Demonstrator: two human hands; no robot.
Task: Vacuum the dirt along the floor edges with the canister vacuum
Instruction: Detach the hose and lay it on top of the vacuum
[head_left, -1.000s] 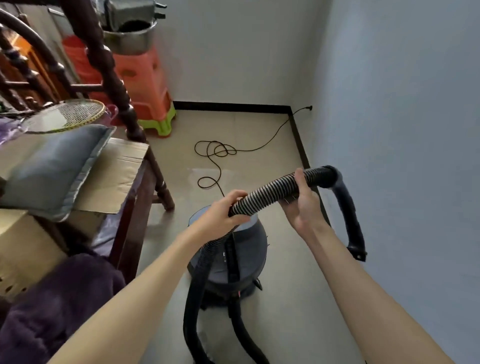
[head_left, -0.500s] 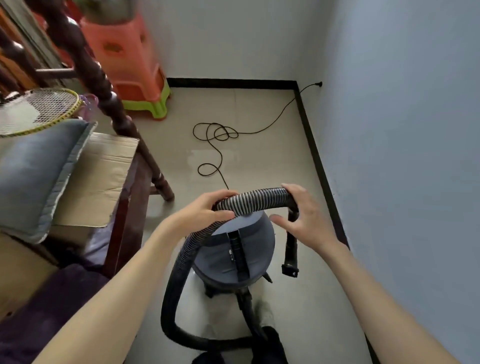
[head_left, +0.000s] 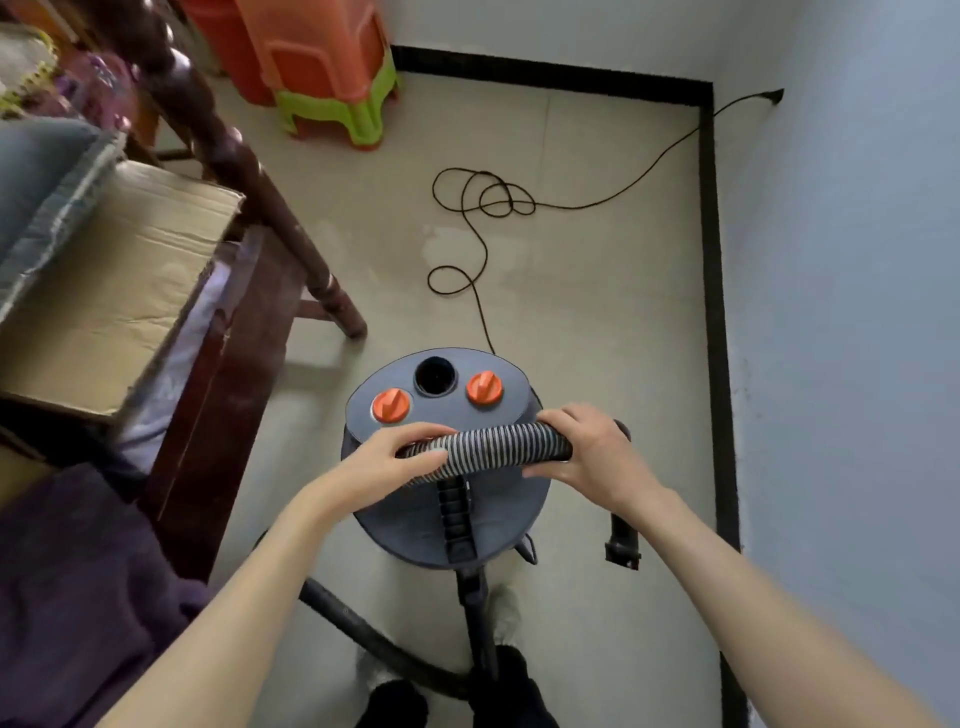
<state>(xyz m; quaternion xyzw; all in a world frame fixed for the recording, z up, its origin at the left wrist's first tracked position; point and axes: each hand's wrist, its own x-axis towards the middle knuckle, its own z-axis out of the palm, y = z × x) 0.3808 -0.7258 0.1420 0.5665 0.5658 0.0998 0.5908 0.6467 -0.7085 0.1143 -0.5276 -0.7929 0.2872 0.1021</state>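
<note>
A dark grey canister vacuum (head_left: 415, 514) with two orange knobs and a round open port stands on the tiled floor below me. Its ribbed grey hose (head_left: 493, 447) lies level above the lid. My left hand (head_left: 395, 457) grips the hose's left part. My right hand (head_left: 587, 452) grips its right part, where the black rigid nozzle end (head_left: 622, 540) bends down and hangs beside the canister. The rest of the hose loops on the floor near my feet.
The black power cord (head_left: 478, 218) coils on the floor and runs to a wall outlet (head_left: 774, 96). Black skirting (head_left: 719, 312) lines the right and far walls. A dark wooden bed frame (head_left: 249, 332) with cardboard stands left; orange and green stools (head_left: 332, 67) stand behind it.
Both hands have brought the hose down and closer over the canister. My view tilted downward, so the lid's knobs now show. The nozzle end swung from out at the right to hanging beside the canister.
</note>
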